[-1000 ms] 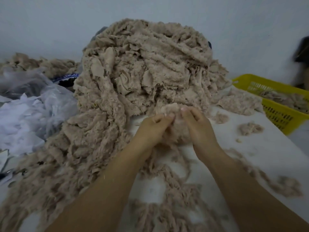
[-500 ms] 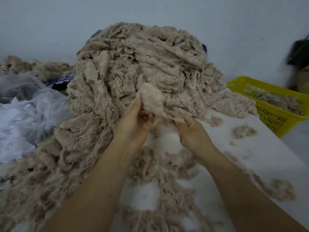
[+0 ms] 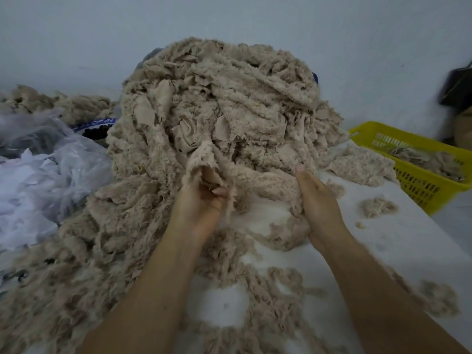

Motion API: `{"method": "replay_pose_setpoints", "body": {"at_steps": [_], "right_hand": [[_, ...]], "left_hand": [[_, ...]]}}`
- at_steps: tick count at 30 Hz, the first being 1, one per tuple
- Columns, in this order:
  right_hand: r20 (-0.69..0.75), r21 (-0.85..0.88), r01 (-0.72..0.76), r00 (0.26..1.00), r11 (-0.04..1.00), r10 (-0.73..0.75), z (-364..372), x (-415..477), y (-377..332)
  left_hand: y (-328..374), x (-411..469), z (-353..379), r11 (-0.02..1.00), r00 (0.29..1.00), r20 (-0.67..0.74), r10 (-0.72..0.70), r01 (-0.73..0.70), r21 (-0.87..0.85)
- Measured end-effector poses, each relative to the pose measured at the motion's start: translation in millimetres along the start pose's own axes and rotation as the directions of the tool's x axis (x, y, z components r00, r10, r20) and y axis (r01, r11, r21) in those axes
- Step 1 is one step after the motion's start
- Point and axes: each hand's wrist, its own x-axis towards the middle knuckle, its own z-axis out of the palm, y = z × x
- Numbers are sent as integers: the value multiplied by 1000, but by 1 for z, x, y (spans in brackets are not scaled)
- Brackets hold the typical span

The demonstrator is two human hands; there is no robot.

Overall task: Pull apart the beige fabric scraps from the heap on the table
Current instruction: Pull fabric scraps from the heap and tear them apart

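The fleecy scrap (image 3: 255, 180) stretching between the left grip (image 3: 201, 200) and the right grip (image 3: 319, 203) is showing a pale beige. It is matching the heap (image 3: 229, 98) just behind both grips, where smooth tan patches are breaking up the curly beige pile. Under the grips the counter (image 3: 383, 241) is showing white between beige tufts. Well to the right of the right grip a yellow basket (image 3: 421, 190) is showing a grid of slots. Left of the left grip a translucent white bag (image 3: 43, 180) is lying, with a blue-and-white patterned rim (image 3: 98, 122) peeking beyond it.

Single head-worn wide-angle view, forward and down, close over the table (image 3: 383, 249), toward the wall (image 3: 229, 21)
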Motion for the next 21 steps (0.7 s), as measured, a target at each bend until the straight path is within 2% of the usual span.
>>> {"method": "replay_pose_setpoints", "body": {"at_steps": [2,4,7,10,12,14,16,18,21], "right_hand": [[-51,-122,48,997,991,-54,-1,3,3],[-68,-266,237,962,934,-263,2,2,4],[55,-356,437,892,826,-448,13,-5,8],[261,-466,475,880,746,-398,31,-12,17],[286,-473,451,891,757,-352,38,-14,21],[198,-403,335,941,852,-276,36,-12,20],[91,-220,158,986,963,-141,30,-8,17],[59,-30,70,996,997,-68,23,-3,15],[65,160,29,997,987,-40,20,-1,12]], "left_hand": [[-2,1,0,990,999,12,39,-41,132],[-9,-1,-2,963,997,50,61,-72,259],[-21,-7,0,922,990,127,63,-107,373],[-29,-13,1,871,983,184,21,-109,479],[-33,-16,0,819,980,196,-26,-92,567],[-35,-16,2,783,986,165,-28,-81,617],[-32,-13,2,824,998,63,-12,-26,566],[-25,-9,1,879,999,-20,-37,42,475],[-23,-8,-1,902,997,-31,-68,74,425]]}}
